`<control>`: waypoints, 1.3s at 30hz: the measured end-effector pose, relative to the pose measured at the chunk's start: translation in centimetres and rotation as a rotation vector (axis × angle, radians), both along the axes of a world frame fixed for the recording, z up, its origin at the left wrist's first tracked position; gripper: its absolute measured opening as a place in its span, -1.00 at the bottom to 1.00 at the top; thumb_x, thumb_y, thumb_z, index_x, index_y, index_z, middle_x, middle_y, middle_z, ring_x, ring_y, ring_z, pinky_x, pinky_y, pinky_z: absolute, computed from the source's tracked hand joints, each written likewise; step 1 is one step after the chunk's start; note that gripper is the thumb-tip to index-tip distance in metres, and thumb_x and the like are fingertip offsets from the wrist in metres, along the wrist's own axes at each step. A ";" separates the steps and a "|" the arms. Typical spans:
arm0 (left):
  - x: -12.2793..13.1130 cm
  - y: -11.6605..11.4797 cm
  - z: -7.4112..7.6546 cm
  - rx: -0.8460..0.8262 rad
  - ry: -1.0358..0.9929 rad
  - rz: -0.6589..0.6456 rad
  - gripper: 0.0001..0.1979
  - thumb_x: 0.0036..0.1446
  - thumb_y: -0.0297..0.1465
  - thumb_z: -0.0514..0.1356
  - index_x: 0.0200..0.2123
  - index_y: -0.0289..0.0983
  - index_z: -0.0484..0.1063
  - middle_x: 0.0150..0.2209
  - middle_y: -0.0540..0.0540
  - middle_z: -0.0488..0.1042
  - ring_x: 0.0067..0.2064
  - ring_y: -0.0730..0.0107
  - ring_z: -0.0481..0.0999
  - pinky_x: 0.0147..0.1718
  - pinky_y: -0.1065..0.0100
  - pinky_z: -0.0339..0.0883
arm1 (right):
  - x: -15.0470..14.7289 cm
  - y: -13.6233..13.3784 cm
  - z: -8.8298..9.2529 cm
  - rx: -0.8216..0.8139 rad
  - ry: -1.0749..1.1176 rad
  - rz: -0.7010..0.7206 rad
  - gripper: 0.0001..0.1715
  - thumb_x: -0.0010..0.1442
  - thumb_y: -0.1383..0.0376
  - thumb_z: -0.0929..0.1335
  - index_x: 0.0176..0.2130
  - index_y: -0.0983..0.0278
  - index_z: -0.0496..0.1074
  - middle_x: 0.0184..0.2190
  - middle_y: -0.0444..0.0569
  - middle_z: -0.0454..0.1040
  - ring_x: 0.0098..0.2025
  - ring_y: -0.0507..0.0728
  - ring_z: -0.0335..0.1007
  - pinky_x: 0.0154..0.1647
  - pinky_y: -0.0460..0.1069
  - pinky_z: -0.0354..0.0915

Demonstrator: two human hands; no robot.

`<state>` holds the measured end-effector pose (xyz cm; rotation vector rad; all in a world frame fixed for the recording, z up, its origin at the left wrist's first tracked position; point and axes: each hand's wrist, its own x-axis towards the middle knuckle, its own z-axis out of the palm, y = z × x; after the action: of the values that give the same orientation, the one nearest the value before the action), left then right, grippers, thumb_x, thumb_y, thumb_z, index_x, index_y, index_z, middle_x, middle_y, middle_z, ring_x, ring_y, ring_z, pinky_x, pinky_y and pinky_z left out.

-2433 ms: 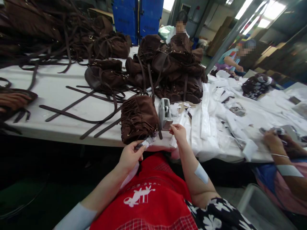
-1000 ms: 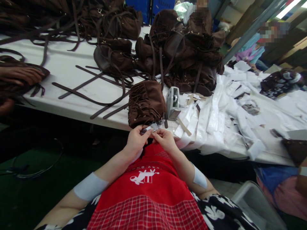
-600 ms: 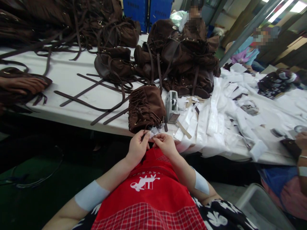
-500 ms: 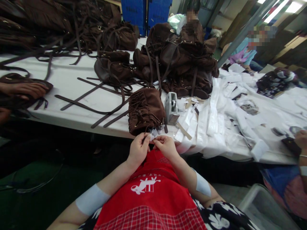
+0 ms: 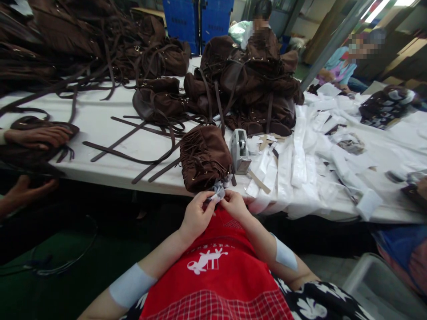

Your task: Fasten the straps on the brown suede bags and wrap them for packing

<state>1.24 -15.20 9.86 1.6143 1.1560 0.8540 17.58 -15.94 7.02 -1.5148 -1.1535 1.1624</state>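
Just off the table's front edge, my left hand (image 5: 199, 212) and my right hand (image 5: 235, 203) come together, fingers pinched on a small piece of whitish, partly clear wrapping (image 5: 219, 191). What may be inside the wrapping is too small to make out. Right beyond my fingertips a brown fringed bag (image 5: 207, 155) lies on the table with its drawstring opening facing me. A grey tape dispenser (image 5: 239, 151) stands at the bag's right side.
Piles of brown bags (image 5: 247, 84) with long straps cover the back and left of the white table (image 5: 110, 173). White paper and plastic strips (image 5: 283, 169) spread to the right. A co-worker's hands (image 5: 43, 135) handle a bag at far left. A plastic bin (image 5: 370, 275) sits below right.
The view has shifted slightly. My hands remain together at the wrapping, with more of it showing now. The co-worker's lower hand at left has come further into view, fingers extended.
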 end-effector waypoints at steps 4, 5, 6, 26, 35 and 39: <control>-2.4 0.2 -1.0 0.220 0.242 -0.225 -0.74 0.17 -0.39 0.18 -0.05 -0.21 0.46 -0.07 -0.15 0.52 -0.06 0.20 0.54 -0.08 0.29 0.40 | 1.1 -1.2 -0.8 -0.065 -0.111 0.181 -0.84 -0.03 0.41 0.33 -0.39 0.29 0.51 -0.51 -0.12 0.54 -0.50 0.05 0.39 -0.45 -0.09 0.29; -3.1 0.1 -1.4 0.249 0.317 -0.298 -0.72 0.16 -0.43 0.16 -0.04 -0.21 0.45 -0.06 -0.15 0.53 -0.04 0.20 0.53 -0.07 0.29 0.39 | 1.4 -1.5 -1.0 -0.080 -0.154 0.208 -0.85 -0.02 0.41 0.34 -0.39 0.29 0.52 -0.51 -0.11 0.54 -0.49 0.05 0.40 -0.44 -0.09 0.29; -3.7 0.1 -1.9 0.265 0.401 -0.366 -0.71 0.17 -0.45 0.13 -0.03 -0.21 0.45 -0.05 -0.15 0.53 -0.05 0.19 0.54 -0.08 0.28 0.39 | 1.6 -1.9 -1.3 -0.092 -0.189 0.227 -0.88 -0.01 0.39 0.36 -0.39 0.29 0.53 -0.50 -0.10 0.55 -0.48 0.06 0.40 -0.43 -0.08 0.29; -7.0 1.3 -7.7 0.177 1.060 -0.584 -0.45 0.17 -0.63 -0.03 0.21 -0.23 0.29 0.27 -0.19 0.31 0.03 0.16 0.55 -0.01 0.20 0.41 | 4.9 -0.4 -1.8 -0.039 -0.105 -0.047 -0.83 0.10 0.23 0.36 -0.30 0.27 0.46 -0.43 -0.07 0.55 -0.39 0.12 0.50 -0.31 0.01 0.41; -9.4 -0.1 -7.8 0.152 0.765 -0.348 -0.71 0.29 -0.39 0.03 0.03 -0.22 0.42 0.04 -0.17 0.51 0.03 0.24 0.53 0.02 0.25 0.37 | 5.4 0.8 0.6 0.211 -0.414 -0.228 -0.64 0.11 0.13 0.40 -0.14 0.28 0.46 -0.19 0.06 0.54 -0.14 0.21 0.47 -0.06 0.13 0.38; -10.7 -0.7 -8.8 0.082 0.786 -0.217 -0.73 0.28 -0.39 0.04 -0.02 -0.26 0.44 0.00 -0.18 0.52 -0.08 0.25 0.58 -0.08 0.27 0.40 | 4.1 2.4 2.2 0.356 -0.647 -0.129 -0.19 -0.03 0.15 0.49 0.16 0.30 0.29 0.11 0.18 0.38 0.17 0.31 0.27 0.22 0.22 0.20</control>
<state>-9.46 -15.86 1.06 2.1814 1.4320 0.0999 21.68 -13.58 9.21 -1.6921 -1.5544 0.3399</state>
